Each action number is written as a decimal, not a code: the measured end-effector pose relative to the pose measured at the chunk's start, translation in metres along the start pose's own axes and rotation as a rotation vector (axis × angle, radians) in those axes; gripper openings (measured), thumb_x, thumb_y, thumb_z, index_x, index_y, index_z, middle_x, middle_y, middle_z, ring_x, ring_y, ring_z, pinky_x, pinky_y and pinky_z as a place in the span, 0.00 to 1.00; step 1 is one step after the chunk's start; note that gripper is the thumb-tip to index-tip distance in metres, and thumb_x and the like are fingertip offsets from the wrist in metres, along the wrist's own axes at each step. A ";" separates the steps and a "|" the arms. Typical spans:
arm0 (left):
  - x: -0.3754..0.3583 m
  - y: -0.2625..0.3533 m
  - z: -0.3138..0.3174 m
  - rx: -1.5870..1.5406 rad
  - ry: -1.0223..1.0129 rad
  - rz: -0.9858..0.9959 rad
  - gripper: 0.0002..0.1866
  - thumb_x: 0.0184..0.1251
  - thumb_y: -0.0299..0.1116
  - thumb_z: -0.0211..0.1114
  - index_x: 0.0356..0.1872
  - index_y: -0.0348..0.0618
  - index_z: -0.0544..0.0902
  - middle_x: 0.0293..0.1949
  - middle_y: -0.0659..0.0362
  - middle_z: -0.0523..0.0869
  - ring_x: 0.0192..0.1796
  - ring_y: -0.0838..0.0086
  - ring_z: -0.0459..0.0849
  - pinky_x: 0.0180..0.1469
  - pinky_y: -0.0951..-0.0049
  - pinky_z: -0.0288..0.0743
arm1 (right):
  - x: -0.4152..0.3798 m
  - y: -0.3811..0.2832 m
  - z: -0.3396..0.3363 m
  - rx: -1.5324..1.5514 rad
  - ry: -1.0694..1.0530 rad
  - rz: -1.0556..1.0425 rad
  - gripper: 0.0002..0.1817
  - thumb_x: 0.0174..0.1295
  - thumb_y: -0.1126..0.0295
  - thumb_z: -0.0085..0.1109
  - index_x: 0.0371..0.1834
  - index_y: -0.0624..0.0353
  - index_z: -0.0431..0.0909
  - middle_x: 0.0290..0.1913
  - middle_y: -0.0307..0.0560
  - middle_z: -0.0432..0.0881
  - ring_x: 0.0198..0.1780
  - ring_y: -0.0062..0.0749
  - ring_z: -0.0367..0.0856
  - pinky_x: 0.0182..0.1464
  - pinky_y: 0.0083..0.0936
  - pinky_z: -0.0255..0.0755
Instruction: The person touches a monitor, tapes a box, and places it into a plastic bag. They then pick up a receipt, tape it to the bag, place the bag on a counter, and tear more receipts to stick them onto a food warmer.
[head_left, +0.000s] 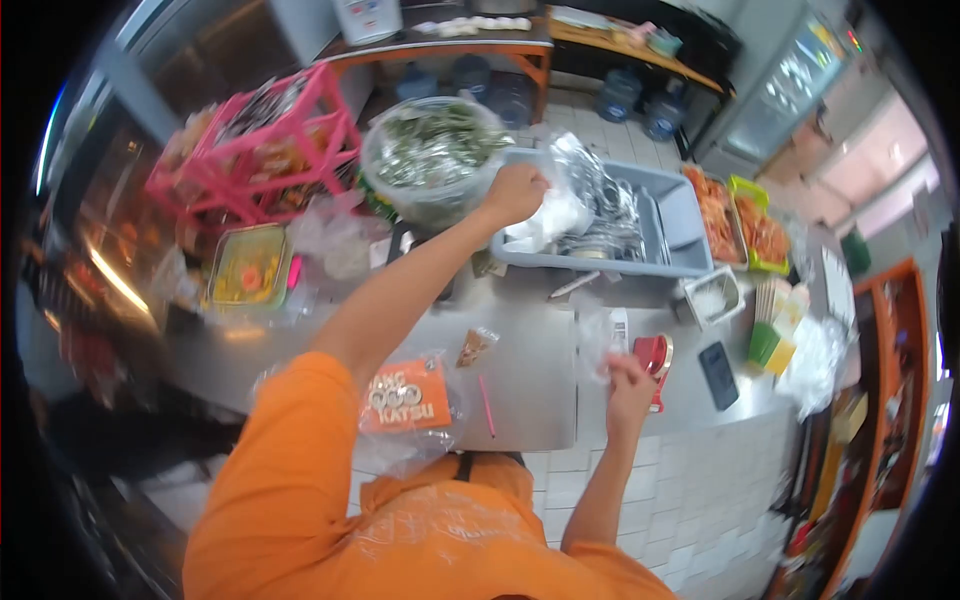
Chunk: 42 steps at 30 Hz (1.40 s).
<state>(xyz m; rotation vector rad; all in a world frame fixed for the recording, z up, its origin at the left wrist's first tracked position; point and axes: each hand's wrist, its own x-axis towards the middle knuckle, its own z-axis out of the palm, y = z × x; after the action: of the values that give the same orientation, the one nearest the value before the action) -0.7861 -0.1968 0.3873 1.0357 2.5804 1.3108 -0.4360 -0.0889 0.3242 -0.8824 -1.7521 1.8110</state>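
Note:
My left hand (518, 193) reaches across the counter to the grey-blue bin (520, 258), its fingers closed at a white plastic bag (556, 218). Foil-like silver packs (610, 215) fill the bin beside it. Lower right, my right hand (630, 385) pinches a thin clear plastic bag (594, 335); motion blurs its fingertips. Close by that hand is a red tape dispenser (653, 358). In front of my body lies an orange printed box (408, 396) in a clear bag. A small packet of brown bits (475, 347) and a pink pen (487, 405) lie between my arms.
A large tub (432, 160) of leafy green stuff stands behind my left forearm, near a pink crate (270, 150). Left is a glass container (248, 265) of yellow food. A phone (718, 375), metal container (710, 298) and green-rimmed tray (762, 232) are at right.

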 end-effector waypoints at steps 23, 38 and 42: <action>-0.381 0.070 -0.221 1.054 -0.383 -0.452 0.44 0.54 0.39 0.78 0.71 0.45 0.64 0.46 0.46 0.85 0.47 0.49 0.83 0.51 0.52 0.75 | -0.082 -0.048 -0.020 -0.577 -0.134 -0.049 0.10 0.63 0.79 0.64 0.47 0.67 0.82 0.43 0.42 0.85 0.45 0.24 0.81 0.50 0.23 0.74; -0.444 0.061 -0.200 -0.266 0.595 -0.401 0.25 0.61 0.12 0.55 0.60 0.41 0.71 0.51 0.52 0.86 0.50 0.76 0.85 0.31 0.82 0.80 | -0.211 0.110 0.372 -0.189 -1.525 0.394 0.11 0.59 0.69 0.59 0.43 0.58 0.80 0.47 0.48 0.83 0.47 0.40 0.83 0.44 0.37 0.75; -0.458 0.058 -0.215 -0.466 0.708 -0.453 0.28 0.57 0.09 0.49 0.60 0.39 0.73 0.61 0.50 0.79 0.64 0.68 0.80 0.36 0.79 0.85 | -0.167 -0.034 0.321 -0.714 -1.753 -1.202 0.14 0.61 0.63 0.61 0.47 0.57 0.79 0.43 0.47 0.83 0.44 0.43 0.84 0.45 0.38 0.75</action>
<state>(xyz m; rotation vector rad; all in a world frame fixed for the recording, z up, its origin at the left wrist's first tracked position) -0.4757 -0.5938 0.4614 -0.1233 2.4418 2.2413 -0.5571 -0.4279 0.3723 1.9300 -2.6810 0.7401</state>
